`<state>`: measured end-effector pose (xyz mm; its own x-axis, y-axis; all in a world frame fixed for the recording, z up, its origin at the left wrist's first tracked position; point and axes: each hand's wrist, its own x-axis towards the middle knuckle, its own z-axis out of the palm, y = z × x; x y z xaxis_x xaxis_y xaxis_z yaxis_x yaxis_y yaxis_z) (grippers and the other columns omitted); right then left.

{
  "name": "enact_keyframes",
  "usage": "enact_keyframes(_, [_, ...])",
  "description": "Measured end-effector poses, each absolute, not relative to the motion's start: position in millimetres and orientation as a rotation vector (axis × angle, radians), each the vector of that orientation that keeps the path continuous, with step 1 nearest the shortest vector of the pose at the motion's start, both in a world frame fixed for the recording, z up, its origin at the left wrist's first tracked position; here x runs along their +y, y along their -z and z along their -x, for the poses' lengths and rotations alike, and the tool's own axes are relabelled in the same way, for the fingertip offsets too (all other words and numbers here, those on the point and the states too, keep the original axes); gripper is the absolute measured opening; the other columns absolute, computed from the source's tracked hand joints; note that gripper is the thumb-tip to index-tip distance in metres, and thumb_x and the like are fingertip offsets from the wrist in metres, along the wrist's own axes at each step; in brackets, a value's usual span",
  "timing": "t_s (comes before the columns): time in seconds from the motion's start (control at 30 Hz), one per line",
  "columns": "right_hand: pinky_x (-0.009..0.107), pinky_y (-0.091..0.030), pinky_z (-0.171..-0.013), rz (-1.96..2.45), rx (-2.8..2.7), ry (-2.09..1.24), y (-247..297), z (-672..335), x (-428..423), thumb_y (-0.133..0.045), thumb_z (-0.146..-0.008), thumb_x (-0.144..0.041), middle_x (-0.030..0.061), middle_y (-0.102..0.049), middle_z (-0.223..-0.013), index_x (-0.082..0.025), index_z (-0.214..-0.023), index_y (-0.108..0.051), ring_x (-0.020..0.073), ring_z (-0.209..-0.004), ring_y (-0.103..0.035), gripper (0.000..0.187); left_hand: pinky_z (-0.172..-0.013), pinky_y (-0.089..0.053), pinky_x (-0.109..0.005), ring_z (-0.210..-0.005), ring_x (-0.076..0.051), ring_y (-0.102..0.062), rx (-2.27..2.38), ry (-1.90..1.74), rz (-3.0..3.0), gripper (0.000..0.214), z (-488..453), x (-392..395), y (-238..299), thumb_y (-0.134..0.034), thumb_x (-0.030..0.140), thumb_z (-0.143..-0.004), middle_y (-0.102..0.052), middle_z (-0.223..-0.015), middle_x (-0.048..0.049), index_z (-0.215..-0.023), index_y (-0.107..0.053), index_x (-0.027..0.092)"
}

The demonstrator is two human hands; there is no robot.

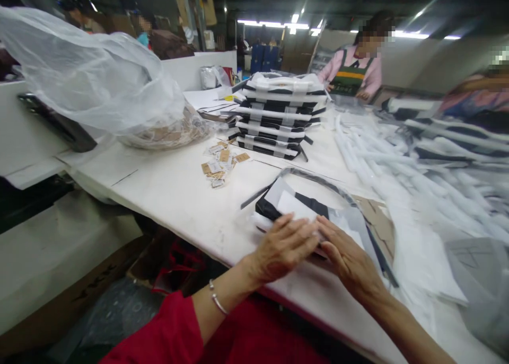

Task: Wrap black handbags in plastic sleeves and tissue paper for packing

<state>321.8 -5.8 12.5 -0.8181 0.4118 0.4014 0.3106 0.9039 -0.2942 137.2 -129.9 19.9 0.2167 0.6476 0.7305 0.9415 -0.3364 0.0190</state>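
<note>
A folded black-and-white garment [296, 205] lies inside a clear plastic sleeve on the white table [175, 194] in front of me. My left hand [284, 247] rests flat on its near edge with fingers stretched out. My right hand [348, 258] lies beside it, fingers extended and pressing on the same packet. The fingertips of both hands nearly meet. A silver bracelet sits on my left wrist above a red sleeve.
A stack of bagged black-and-white garments [278, 115] stands farther back. Small paper tags [220, 162] lie scattered at mid-table. A large clear plastic bag [91, 78] bulges at left. Loose plastic sleeves [417, 184] cover the right side. A person in a pink top [356, 70] works behind.
</note>
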Motion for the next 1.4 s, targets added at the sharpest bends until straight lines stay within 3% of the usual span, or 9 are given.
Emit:
enact_keyframes(0.1, [0.047, -0.047, -0.106, 0.452, -2.636, -0.1, -20.4, -320.0, -7.2, -0.048, -0.097, -0.047, 0.014, -0.053, -0.143, -0.017, -0.139, -0.049, 0.0284, -0.131, -0.05, 0.051, -0.115, -0.031, -0.053, -0.14, -0.031, -0.037, -1.799, 1.002, 1.839, 0.052, -90.4, -154.3, -25.2, -0.066, 0.03, -0.089, -0.047, -0.146, -0.0139, -0.137, -0.047, 0.021])
enact_keyframes(0.17, [0.05, -0.046, -0.105, 0.437, -2.665, 0.008, -28.7, -315.7, -11.4, -0.052, -0.095, -0.047, 0.0164, -0.057, -0.138, -0.015, -0.135, -0.052, 0.0303, -0.127, -0.054, 0.051, -0.109, -0.04, -0.05, -0.134, -0.031, -0.044, -1.968, 1.104, 1.876, 0.066, -68.1, -159.7, -19.7, -0.074, 0.031, -0.082, -0.05, -0.143, -0.0152, -0.139, -0.043, 0.022])
enact_keyframes(0.3, [0.057, -0.038, -0.11, 0.483, -2.683, 0.126, -44.8, -291.5, -21.8, -0.059, -0.091, -0.044, 0.019, -0.06, -0.132, -0.013, -0.12, -0.06, 0.0353, -0.128, -0.051, 0.042, -0.104, -0.047, -0.043, -0.122, -0.025, -0.056, -2.113, 1.309, 1.947, 0.067, -54.7, -154.5, -10.1, -0.079, 0.018, -0.075, -0.06, -0.13, -0.0095, -0.133, -0.047, 0.024])
enact_keyframes(0.43, [0.051, -0.045, -0.107, 0.507, -2.669, 0.001, -44.3, -259.2, -30.1, -0.061, -0.09, -0.031, 0.0216, -0.054, -0.139, -0.011, -0.134, -0.05, 0.0334, -0.13, -0.05, 0.05, -0.102, -0.044, -0.047, -0.112, -0.026, -0.06, -2.202, 1.228, 1.847, 0.057, -60.4, -148.7, -18.6, -0.08, 0.016, -0.072, -0.066, -0.117, -0.006, -0.122, -0.054, 0.023])
enact_keyframes(0.57, [0.054, -0.042, -0.109, 0.414, -2.707, -0.065, -34.0, -257.4, -32.0, -0.056, -0.087, -0.015, 0.0201, -0.056, -0.137, -0.012, -0.138, -0.046, 0.0326, -0.13, -0.05, 0.052, -0.104, -0.04, -0.049, -0.105, -0.025, -0.06, -2.211, 1.086, 1.817, 0.047, -75.4, -158.6, -23.9, -0.078, 0.017, -0.073, -0.066, -0.108, -0.0049, -0.114, -0.056, 0.021])
enact_keyframes(0.8, [0.054, -0.038, -0.113, 0.288, -2.763, -0.151, -31.5, -283.9, -32.1, -0.049, -0.085, -0.009, 0.0169, -0.053, -0.142, -0.014, -0.143, -0.042, 0.0295, -0.135, -0.046, 0.058, -0.097, -0.045, -0.046, -0.098, -0.027, -0.058, -2.194, 0.796, 1.837, 0.088, -102.8, -178.8, -30.0, -0.083, 0.03, -0.072, -0.061, -0.103, -0.0067, -0.144, -0.034, 0.019])
enact_keyframes(0.93, [0.056, -0.035, -0.114, 0.356, -2.739, -0.23, -29.6, -280.4, -33.5, -0.053, -0.088, -0.015, 0.0168, -0.052, -0.143, -0.015, -0.142, -0.044, 0.0298, -0.135, -0.045, 0.055, -0.098, -0.045, -0.047, -0.109, -0.028, -0.056, -2.226, 0.847, 1.877, 0.068, -97.9, -171.1, -31.4, -0.084, 0.027, -0.07, -0.058, -0.117, -0.0094, -0.129, -0.05, 0.02])
enact_keyframes(1.1, [0.055, -0.036, -0.114, 0.463, -2.641, -0.47, -33.4, -281.6, -30.3, -0.058, -0.092, -0.035, 0.0137, -0.053, -0.144, -0.019, -0.143, -0.044, 0.0287, -0.136, -0.046, 0.055, -0.096, -0.047, -0.043, -0.11, -0.026, -0.055, -2.186, 0.988, 1.922, 0.055, -96.8, -168.0, -23.9, -0.081, 0.015, -0.072, -0.059, -0.118, -0.0085, -0.12, -0.053, 0.019])
enact_keyframes(1.4, [0.05, -0.047, -0.107, 0.541, -2.513, -0.523, -37.4, -275.6, -24.4, -0.055, -0.095, -0.031, 0.0124, -0.064, -0.131, -0.02, -0.131, -0.06, 0.0282, -0.123, -0.059, 0.039, -0.099, -0.048, -0.047, -0.118, -0.028, -0.054, -2.073, 0.979, 1.886, 0.03, -98.0, -168.8, -15.0, -0.075, 0.011, -0.076, -0.059, -0.122, -0.0103, -0.099, -0.058, 0.02])
